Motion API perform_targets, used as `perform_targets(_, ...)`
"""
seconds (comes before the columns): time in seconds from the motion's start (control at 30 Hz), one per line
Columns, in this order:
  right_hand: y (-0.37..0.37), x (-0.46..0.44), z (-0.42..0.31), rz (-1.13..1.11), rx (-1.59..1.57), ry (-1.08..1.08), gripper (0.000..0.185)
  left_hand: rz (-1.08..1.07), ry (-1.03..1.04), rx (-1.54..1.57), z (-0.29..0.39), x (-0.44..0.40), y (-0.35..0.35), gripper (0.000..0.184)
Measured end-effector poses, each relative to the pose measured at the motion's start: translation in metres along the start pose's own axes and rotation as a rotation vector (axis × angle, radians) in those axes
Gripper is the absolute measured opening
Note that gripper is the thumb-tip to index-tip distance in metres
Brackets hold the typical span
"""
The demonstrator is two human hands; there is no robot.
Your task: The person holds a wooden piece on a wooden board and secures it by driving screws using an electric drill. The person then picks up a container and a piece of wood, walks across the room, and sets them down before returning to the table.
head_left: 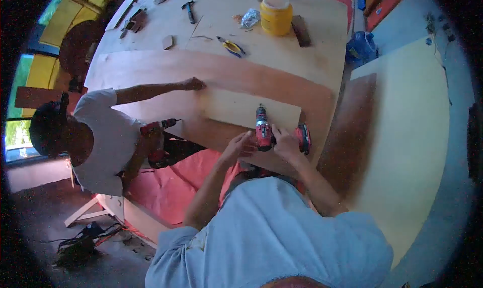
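My right hand [287, 143] is wrapped around the grip of a red and black cordless drill [262, 132]. The drill's chuck points away from me over a pale board [231, 105], and its battery base sticks out to the right. Just left of the drill is my left hand [242, 145], its fingers stretched out and apart, holding nothing. The pale board lies on a larger brown wooden sheet [151, 69] on the table. Whether the drill's tip touches the board I cannot tell.
At the left a co-worker [108, 132] holds another red drill [160, 137], one hand at the pale board's left end. Farther back are a hammer [189, 11], pliers [231, 46] and a yellow bucket [276, 15]. A large pale panel [412, 137] stands at the right.
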State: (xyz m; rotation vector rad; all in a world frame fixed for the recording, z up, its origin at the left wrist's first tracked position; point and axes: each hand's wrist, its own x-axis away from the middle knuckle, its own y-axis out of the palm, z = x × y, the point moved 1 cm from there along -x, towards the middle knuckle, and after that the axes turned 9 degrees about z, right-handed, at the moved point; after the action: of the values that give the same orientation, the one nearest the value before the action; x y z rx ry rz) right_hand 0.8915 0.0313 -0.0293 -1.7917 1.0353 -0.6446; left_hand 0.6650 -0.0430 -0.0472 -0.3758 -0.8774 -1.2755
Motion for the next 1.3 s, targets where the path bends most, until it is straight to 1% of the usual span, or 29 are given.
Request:
perform_targets(0.03, 0.005, -0.007, 0.003, 0.004, -0.022, 0.006, 0.073, 0.007, 0.116, -0.053, 0.004, -0.003, 0.012, 0.065)
perform_targets(0.07, 0.010, -0.010, 0.004, 0.037, 0.028, -0.063, 0.072, 0.020, 0.105, -0.068, 0.003, -0.006, 0.023, 0.065)
perform_targets(0.13, 0.016, -0.019, 0.008, 0.066, 0.069, -0.136, 0.071, 0.256, 0.381, -0.394, -0.001, -0.017, 0.038, 0.062)
perform_targets(0.17, 0.021, -0.035, 0.010, 0.072, 0.110, -0.141, 0.069, 0.147, 0.290, -0.086, -0.014, -0.048, 0.025, 0.061)
perform_targets(0.27, 0.012, -0.046, 0.002, 0.049, 0.135, -0.160, 0.067, 0.167, 0.222, 0.016, 0.024, -0.012, 0.050, 0.061)
perform_targets(0.3, 0.002, -0.051, 0.003, 0.038, 0.141, -0.161, 0.065, 0.190, 0.306, -0.016, 0.016, -0.023, 0.045, 0.062)
perform_targets(0.33, -0.004, -0.054, 0.008, 0.027, 0.142, -0.169, 0.065, 0.196, 0.302, -0.006, 0.020, -0.022, 0.051, 0.062)
perform_targets(0.4, -0.007, -0.054, 0.011, 0.054, 0.058, -0.189, 0.054, 0.234, 0.368, -0.001, 0.023, -0.012, 0.058, 0.062)
perform_targets(0.47, 0.006, -0.060, 0.023, 0.075, 0.050, -0.201, 0.058, 0.237, 0.404, 0.038, 0.019, -0.011, 0.067, 0.063)
perform_targets(0.53, 0.015, -0.061, 0.039, 0.086, 0.040, -0.207, 0.063, 0.214, 0.500, 0.027, 0.011, -0.007, 0.072, 0.058)
perform_targets(0.57, 0.013, -0.064, 0.050, 0.211, 0.023, -0.237, 0.063, 0.222, 0.491, 0.036, 0.003, -0.006, 0.075, 0.058)
perform_targets(0.6, 0.011, -0.068, 0.063, 0.342, 0.006, -0.269, 0.063, 0.256, 0.429, -0.061, -0.009, -0.008, 0.076, 0.053)
perform_targets(0.63, 0.011, -0.072, 0.079, 0.336, 0.006, -0.273, 0.063, 0.288, 0.368, -0.158, -0.019, -0.008, 0.077, 0.049)
perform_targets(0.67, 0.015, -0.077, 0.096, 0.268, 0.063, -0.204, 0.063, 0.292, 0.367, -0.154, -0.035, -0.009, 0.071, 0.049)
perform_targets(0.7, 0.017, -0.083, 0.115, 0.203, 0.121, -0.135, 0.063, 0.261, 0.292, -0.154, -0.058, -0.011, 0.066, 0.045)
perform_targets(0.77, 0.013, -0.093, 0.142, 0.201, 0.126, -0.078, 0.064, 0.256, 0.207, -0.202, -0.100, -0.010, 0.059, 0.041)
perform_targets(0.8, 0.010, -0.096, 0.156, 0.198, 0.131, -0.014, 0.064, 0.251, 0.209, -0.207, -0.122, -0.009, 0.052, 0.041)
perform_targets(0.83, 0.012, -0.101, 0.172, 0.201, 0.135, -0.003, 0.064, 0.246, 0.225, -0.361, -0.144, -0.008, 0.043, 0.040)
perform_targets(0.87, 0.020, -0.105, 0.190, 0.260, 0.186, -0.033, 0.066, 0.233, 0.238, -0.515, -0.159, -0.002, 0.037, 0.039)
perform_targets(0.9, 0.026, -0.109, 0.203, 0.318, 0.239, -0.063, 0.067, 0.214, 0.236, -0.520, -0.166, 0.007, 0.034, 0.039)
perform_targets(0.97, 0.005, -0.113, 0.207, 0.355, 0.238, -0.139, 0.069, 0.175, 0.232, -0.663, -0.179, 0.026, 0.031, 0.038)
perform_targets(1.0, 0.013, -0.122, 0.219, 0.325, 0.274, -0.159, 0.072, 0.147, 0.233, -0.672, -0.195, 0.029, 0.021, 0.038)
perform_targets(1.03, 0.019, -0.128, 0.237, 0.293, 0.315, -0.172, 0.075, 0.147, 0.376, -0.697, -0.217, 0.026, 0.009, 0.037)
perform_targets(1.07, 0.016, -0.133, 0.240, 0.227, 0.330, -0.115, 0.077, 0.144, 0.521, -0.712, -0.233, 0.025, 0.004, 0.036)
perform_targets(1.1, 0.015, -0.133, 0.232, 0.160, 0.342, -0.062, 0.079, 0.194, 0.115, -0.360, -0.234, 0.028, 0.006, 0.035)
perform_targets(1.13, 0.011, -0.128, 0.222, 0.143, 0.353, -0.022, 0.079, 0.171, 0.122, -0.364, -0.232, 0.035, 0.011, 0.035)
perform_targets(1.2, 0.011, -0.121, 0.207, 0.132, 0.373, 0.013, 0.079, 0.300, 0.086, -0.392, -0.232, 0.052, 0.012, 0.034)
perform_targets(1.27, 0.025, -0.110, 0.204, 0.307, 0.377, 0.013, 0.064, 0.234, 0.122, -0.394, -0.245, 0.064, 0.008, 0.034)
perform_targets(1.3, -0.005, -0.091, 0.179, 0.170, -0.137, 0.175, 0.054, 0.256, 0.124, -0.267, -0.251, 0.070, 0.011, 0.034)
